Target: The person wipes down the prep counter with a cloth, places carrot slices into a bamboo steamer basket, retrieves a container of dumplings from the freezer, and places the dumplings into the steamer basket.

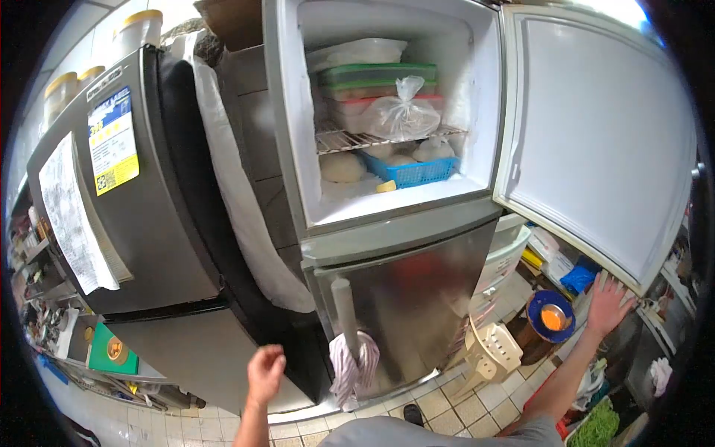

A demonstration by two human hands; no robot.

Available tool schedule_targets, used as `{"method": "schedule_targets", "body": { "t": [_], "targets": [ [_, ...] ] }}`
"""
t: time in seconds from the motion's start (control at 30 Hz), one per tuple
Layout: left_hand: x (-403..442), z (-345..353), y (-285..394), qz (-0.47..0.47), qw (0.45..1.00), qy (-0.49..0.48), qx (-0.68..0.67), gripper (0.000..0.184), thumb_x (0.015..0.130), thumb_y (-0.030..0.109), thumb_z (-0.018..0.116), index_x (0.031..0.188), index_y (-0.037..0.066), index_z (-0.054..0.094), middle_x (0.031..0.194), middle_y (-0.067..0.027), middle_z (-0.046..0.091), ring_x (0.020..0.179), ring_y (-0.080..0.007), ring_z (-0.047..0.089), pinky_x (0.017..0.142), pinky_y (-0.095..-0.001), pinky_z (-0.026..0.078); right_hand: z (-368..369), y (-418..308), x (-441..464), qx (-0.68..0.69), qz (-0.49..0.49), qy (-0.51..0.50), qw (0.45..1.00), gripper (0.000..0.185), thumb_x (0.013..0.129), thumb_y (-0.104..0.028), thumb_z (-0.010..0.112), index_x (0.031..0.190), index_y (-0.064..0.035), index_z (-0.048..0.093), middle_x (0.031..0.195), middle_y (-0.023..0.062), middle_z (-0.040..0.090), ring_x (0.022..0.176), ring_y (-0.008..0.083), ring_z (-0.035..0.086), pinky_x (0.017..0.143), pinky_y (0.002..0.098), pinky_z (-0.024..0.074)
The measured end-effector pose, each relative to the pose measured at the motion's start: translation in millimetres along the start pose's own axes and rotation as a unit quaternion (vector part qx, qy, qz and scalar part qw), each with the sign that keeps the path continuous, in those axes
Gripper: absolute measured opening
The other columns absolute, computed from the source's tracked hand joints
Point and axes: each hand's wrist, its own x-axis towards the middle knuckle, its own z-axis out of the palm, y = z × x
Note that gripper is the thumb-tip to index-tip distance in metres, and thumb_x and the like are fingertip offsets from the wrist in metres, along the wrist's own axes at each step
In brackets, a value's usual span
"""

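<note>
My right hand [611, 305] is stretched out to the right, fingers spread against the lower edge of the swung-open freezer door [596, 134]. Nothing is held in it. My left hand [266, 372] hangs in front of the lower fridge, fingers curled in, with nothing visible in them. Inside the freezer, a knotted clear plastic bag [402, 115] and a green-lidded container [380, 73] rest on the wire shelf [335, 141]. Below stand a blue basket [421, 173] with bagged contents, a round pale bundle [342, 167] and a small yellow piece [386, 186].
A striped cloth [354, 369] hangs on the fridge's handle [343, 313]. A second dark fridge [149, 223] stands left. A beige plastic chair [491, 350] and a blue-rimmed bowl [535, 305] with orange contents are low right. Leafy greens [596, 423] lie at bottom right.
</note>
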Motion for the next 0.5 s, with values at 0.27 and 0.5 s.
{"method": "schedule_targets", "body": {
  "t": [0.27,0.5],
  "targets": [
    [184.7,157.8,316.1,0.522,0.814,-0.037,0.252,0.053,0.078,0.014,0.082,0.128,0.005,0.065,0.140,-0.0209,0.058,0.130,-0.0392,0.057,0.108,-0.0467,0.047,-139.1,168.8,-5.3,0.050,0.433,-0.268,0.859,0.069,0.103,-0.061,0.043,0.154,-0.0150,0.041,0.132,0.0282,0.064,0.096,0.0403,0.070,0.081,0.0547,0.0586],
    [365.4,262.9,400.4,0.400,0.803,-0.089,0.434,0.084,0.074,0.035,0.089,0.148,0.015,0.053,0.154,-0.0210,0.045,0.142,-0.0407,0.044,0.115,-0.0472,0.042,-107.9,230.1,-61.5,-0.106,0.620,-0.490,0.604,0.060,0.097,-0.026,0.065,0.148,0.0001,0.048,0.139,0.0282,0.059,0.112,0.0361,0.069,0.089,0.0449,0.0590]
  ]
}}
